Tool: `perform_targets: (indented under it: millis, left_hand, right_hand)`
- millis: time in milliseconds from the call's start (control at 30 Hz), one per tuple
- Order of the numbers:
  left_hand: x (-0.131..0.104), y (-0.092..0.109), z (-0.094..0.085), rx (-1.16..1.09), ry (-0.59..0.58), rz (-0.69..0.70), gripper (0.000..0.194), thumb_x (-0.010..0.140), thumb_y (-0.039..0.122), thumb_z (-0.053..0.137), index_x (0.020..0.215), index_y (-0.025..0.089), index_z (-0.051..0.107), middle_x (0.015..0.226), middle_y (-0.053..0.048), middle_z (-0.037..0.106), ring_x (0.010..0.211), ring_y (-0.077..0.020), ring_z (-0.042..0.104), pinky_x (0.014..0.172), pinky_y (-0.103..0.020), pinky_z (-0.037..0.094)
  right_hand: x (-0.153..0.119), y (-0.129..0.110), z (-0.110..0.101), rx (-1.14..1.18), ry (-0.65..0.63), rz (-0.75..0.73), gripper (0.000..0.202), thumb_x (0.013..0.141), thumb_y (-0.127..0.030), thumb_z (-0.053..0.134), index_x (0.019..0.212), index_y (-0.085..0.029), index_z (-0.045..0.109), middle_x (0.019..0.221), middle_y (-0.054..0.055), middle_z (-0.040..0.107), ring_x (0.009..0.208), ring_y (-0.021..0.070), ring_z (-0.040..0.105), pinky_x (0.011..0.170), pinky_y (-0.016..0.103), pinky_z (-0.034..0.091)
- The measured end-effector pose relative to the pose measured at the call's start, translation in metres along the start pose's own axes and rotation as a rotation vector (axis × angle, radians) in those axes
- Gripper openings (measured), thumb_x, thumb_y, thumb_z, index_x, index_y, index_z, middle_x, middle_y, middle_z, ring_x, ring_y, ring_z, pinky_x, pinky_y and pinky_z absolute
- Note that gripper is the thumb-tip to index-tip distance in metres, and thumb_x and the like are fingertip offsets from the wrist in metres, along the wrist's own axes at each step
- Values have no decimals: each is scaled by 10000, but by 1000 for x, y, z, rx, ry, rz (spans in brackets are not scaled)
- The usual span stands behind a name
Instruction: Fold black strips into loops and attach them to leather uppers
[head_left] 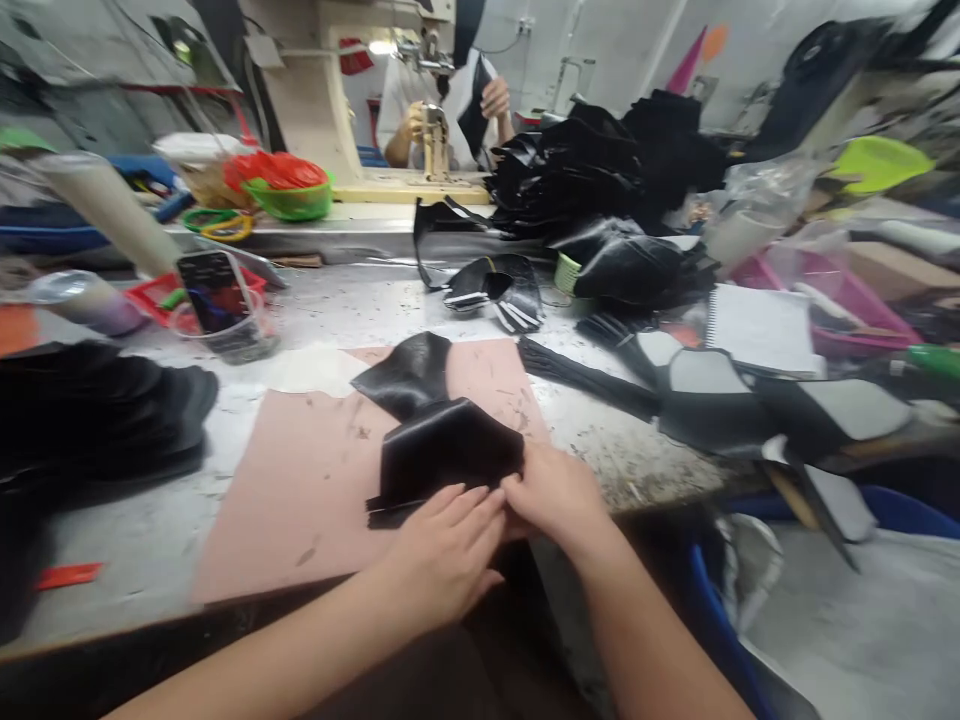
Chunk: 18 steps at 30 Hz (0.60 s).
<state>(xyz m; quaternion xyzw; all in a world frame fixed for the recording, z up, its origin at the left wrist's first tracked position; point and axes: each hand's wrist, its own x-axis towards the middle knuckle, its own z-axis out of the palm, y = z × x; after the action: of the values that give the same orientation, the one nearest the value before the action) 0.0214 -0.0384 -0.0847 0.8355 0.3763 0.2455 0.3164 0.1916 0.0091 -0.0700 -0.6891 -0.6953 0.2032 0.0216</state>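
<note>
- At the left, I saw a black stack (112, 420); a bump might have toppled it.
- A bent black piece (450, 450) lay on the pink board (300, 480); a tug could have pulled it crooked.
- The left hand (450, 550) lay on its near edge, fingers straight; uneven pressing might have wrinkled it.
- The right hand (559, 495) touched its right corner; I couldn't tell if it pinched.
- Far right, a grey-and-black piece (840, 500) hung over the blue tub (911, 512); a nudge could have dropped it.

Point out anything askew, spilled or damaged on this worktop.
One narrow black-and-grey flat piece hangs off the grey worktop at right, over the blue-rimmed container, and might slip. Dark flecks nearby could be spilled scraps or wear. Dark smudges mark the flat pink mat under the glossy black sheet.
</note>
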Motion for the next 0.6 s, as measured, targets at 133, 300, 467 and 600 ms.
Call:
perform_targets:
  millis: [133, 300, 467, 600]
  left_hand:
    - [5, -17, 8, 357, -64, 183, 364, 742, 275, 577, 1070, 122, 612, 1128, -202, 612, 1054, -365, 557, 920, -464, 405]
    - [5, -17, 7, 656, -100, 295, 231, 778, 228, 502, 942, 107, 609, 987, -154, 632, 958, -300, 578, 836, -417, 470]
    - [7, -18, 10, 709, -78, 291, 169, 762, 261, 521, 846, 137, 599, 1068, -154, 609, 942, -286, 559, 784, -396, 482]
    - [8, -23, 13, 699, -16, 298, 168, 736, 306, 555, 838, 176, 590, 1084, -109, 622, 950, -299, 547, 757, -409, 470]
  right_hand:
    - [-4, 41, -13, -1, 116, 163, 233, 753, -396, 473, 856, -200, 543, 942, 77, 615, 818, 242, 575, 627, 306, 358]
    - [-4, 99, -12, -117, 90, 448, 318, 705, -171, 467, 1020, -148, 507, 936, 129, 610, 818, 280, 585, 617, 322, 364]
    - [-9, 104, -9, 48, 197, 382, 234, 682, -155, 499, 909, -174, 552, 754, 40, 614, 732, 215, 591, 644, 296, 413]
    - [-30, 72, -3, 636, 617, 31, 56, 745, -230, 553, 783, -198, 528, 667, -5, 574, 572, 147, 562, 534, 254, 445]
